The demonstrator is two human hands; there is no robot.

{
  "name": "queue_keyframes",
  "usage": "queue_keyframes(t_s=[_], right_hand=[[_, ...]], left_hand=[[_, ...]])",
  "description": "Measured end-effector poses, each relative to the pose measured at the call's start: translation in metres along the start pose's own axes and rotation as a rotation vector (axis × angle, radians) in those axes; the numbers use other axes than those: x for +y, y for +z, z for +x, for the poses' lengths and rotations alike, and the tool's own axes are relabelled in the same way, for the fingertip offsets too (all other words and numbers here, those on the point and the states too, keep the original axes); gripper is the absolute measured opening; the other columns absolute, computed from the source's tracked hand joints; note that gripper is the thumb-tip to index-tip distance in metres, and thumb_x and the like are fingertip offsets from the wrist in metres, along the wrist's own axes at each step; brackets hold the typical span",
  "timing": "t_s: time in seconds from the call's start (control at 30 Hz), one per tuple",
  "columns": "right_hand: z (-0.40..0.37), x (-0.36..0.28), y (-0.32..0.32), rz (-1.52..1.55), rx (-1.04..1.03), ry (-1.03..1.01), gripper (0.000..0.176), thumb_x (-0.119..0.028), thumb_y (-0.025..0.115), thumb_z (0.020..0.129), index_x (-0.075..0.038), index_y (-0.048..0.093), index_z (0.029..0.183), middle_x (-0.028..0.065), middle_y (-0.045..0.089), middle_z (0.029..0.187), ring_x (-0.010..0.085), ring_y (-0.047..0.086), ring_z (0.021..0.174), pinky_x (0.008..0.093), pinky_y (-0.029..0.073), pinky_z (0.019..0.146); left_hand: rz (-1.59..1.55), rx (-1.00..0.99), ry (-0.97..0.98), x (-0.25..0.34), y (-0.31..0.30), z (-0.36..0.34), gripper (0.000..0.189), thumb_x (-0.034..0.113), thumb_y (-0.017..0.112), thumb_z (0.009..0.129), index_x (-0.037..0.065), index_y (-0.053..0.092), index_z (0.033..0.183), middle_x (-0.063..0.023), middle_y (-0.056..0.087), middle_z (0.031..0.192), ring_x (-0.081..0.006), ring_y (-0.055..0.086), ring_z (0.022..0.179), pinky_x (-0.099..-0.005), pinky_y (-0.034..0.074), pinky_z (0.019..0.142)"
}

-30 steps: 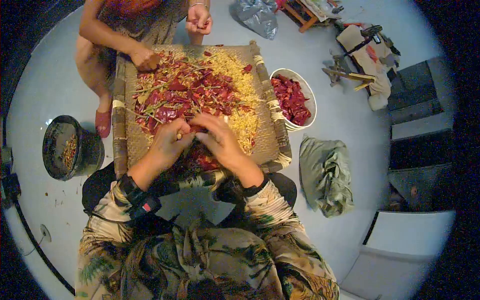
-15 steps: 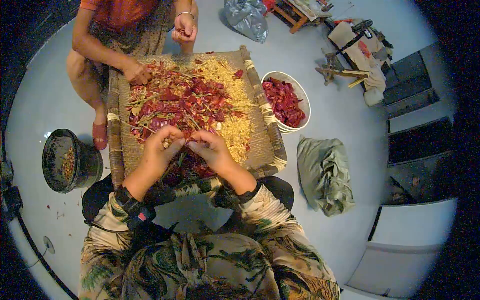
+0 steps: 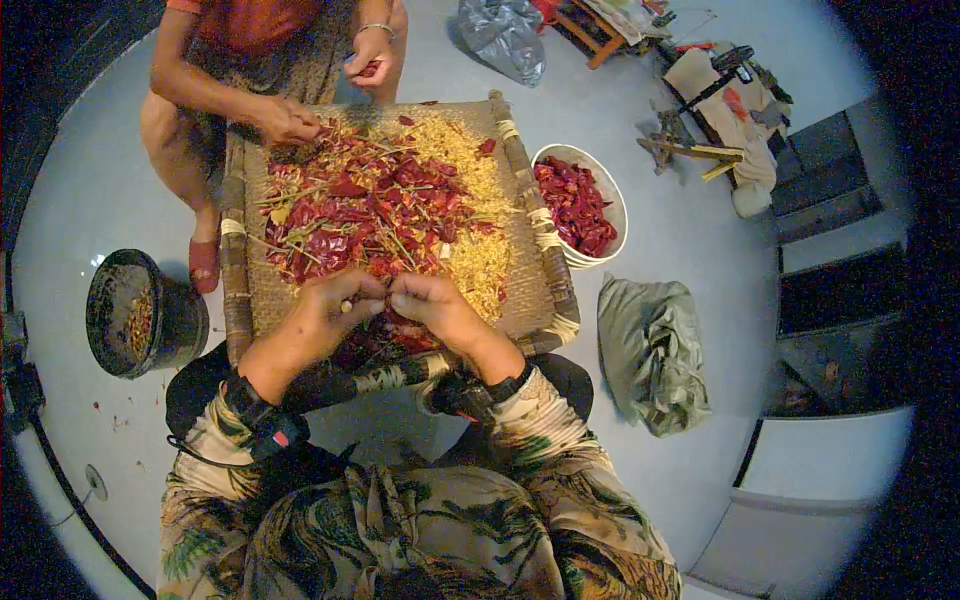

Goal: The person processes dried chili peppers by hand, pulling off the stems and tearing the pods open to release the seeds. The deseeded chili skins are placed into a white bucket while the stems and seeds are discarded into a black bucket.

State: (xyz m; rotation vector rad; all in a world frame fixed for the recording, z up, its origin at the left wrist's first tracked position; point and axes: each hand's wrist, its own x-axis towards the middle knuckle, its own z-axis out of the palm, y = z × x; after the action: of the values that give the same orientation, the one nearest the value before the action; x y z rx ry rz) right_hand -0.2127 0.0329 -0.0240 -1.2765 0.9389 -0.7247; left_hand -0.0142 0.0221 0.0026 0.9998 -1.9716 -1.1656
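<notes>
Both my hands are over the near edge of a woven bamboo tray (image 3: 520,290) heaped with dried red chili peppers (image 3: 335,210), stems and yellow seeds (image 3: 475,265). My left hand (image 3: 325,315) is closed in a pinch, a small pale bit showing by its curled fingers. Facing it, my right hand (image 3: 445,312) pinches too, and the fingertips of both meet at a piece of chili mostly hidden by the fingers. More dark red chilies lie just beneath them.
Across the tray a person's hand (image 3: 287,120) works at the chilies; their other hand (image 3: 369,60) holds red pieces. A white bucket (image 3: 622,215) of chilies stands right, a black bucket (image 3: 180,325) left. A green sack (image 3: 655,355) and a grey plastic bag (image 3: 500,40) lie on the floor.
My hands have stayed together, tilting slightly with their fingertips a little lower. The other person's hand at the tray has lifted and shifted right. The whole view has shifted slightly.
</notes>
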Motion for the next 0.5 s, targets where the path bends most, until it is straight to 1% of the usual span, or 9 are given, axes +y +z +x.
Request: queue_keyframes(t_s=[0.1,0.2,0.27,0.3,0.4,0.47,0.5], right_hand=[[0.000,0.002,-0.001,-0.032,-0.018,-0.017,0.015,-0.017,0.050,0.091,-0.006,0.055,0.082,-0.0027,0.051,0.069,0.0063,0.048,0.064,0.0211,0.039,0.058],[-0.002,0.000,0.003,0.126,-0.033,0.042,0.015,-0.018,0.050,0.091,-0.006,0.055,0.083,-0.0028,0.051,0.071,0.0071,0.049,0.065,0.0218,0.040,0.060],[-0.001,0.000,0.004,0.139,-0.048,0.036,0.015,-0.018,0.050,0.090,-0.006,0.055,0.083,-0.0025,0.052,0.072,0.0074,0.049,0.066,0.0220,0.040,0.060],[-0.001,0.001,0.004,0.146,-0.056,0.033,0.015,-0.018,0.050,0.090,-0.006,0.055,0.083,-0.0023,0.053,0.073,0.0076,0.049,0.066,0.0221,0.040,0.059],[0.003,0.010,0.005,0.033,0.008,0.011,0.014,-0.018,0.053,0.089,-0.006,0.057,0.082,-0.0041,0.053,0.074,0.0074,0.048,0.070,0.0242,0.041,0.063],[0.001,0.007,0.009,0.129,0.047,0.038,0.013,-0.017,0.054,0.088,-0.006,0.057,0.082,-0.0036,0.053,0.075,0.0071,0.048,0.070,0.0241,0.042,0.063],[0.001,0.006,0.011,0.178,0.065,0.053,0.012,-0.017,0.055,0.087,-0.006,0.057,0.082,-0.0033,0.053,0.075,0.0070,0.049,0.070,0.0240,0.042,0.063]], left_hand=[[-0.033,-0.008,-0.022,0.002,0.001,-0.002,0.013,0.007,0.063,0.079,0.001,0.058,0.089,-0.0083,0.059,0.078,-0.0163,0.057,0.073,-0.0305,0.045,0.065],[-0.082,0.003,-0.032,0.002,0.003,-0.003,0.012,0.008,0.063,0.078,0.002,0.056,0.087,-0.0079,0.058,0.075,-0.0153,0.055,0.069,-0.0301,0.045,0.063],[-0.170,0.021,-0.057,0.003,0.006,-0.004,0.013,0.008,0.064,0.077,0.003,0.055,0.084,-0.0076,0.057,0.074,-0.0155,0.054,0.067,-0.0302,0.045,0.063],[-0.117,0.026,-0.047,0.003,0.006,-0.003,0.014,0.008,0.065,0.076,0.003,0.054,0.084,-0.0076,0.057,0.074,-0.0158,0.054,0.066,-0.0301,0.045,0.062],[0.017,0.068,-0.021,0.001,0.007,-0.003,0.018,0.009,0.067,0.073,0.004,0.052,0.082,-0.0076,0.056,0.072,-0.0167,0.053,0.064,-0.0300,0.045,0.060],[0.077,0.131,-0.014,0.000,0.012,-0.003,0.021,0.009,0.068,0.071,0.005,0.050,0.081,-0.0074,0.055,0.071,-0.0173,0.053,0.063,-0.0299,0.044,0.059],[0.006,0.170,-0.007,-0.004,0.016,-0.001,0.022,0.009,0.068,0.070,0.005,0.049,0.080,-0.0070,0.054,0.069,-0.0166,0.052,0.061,-0.0297,0.044,0.057]])
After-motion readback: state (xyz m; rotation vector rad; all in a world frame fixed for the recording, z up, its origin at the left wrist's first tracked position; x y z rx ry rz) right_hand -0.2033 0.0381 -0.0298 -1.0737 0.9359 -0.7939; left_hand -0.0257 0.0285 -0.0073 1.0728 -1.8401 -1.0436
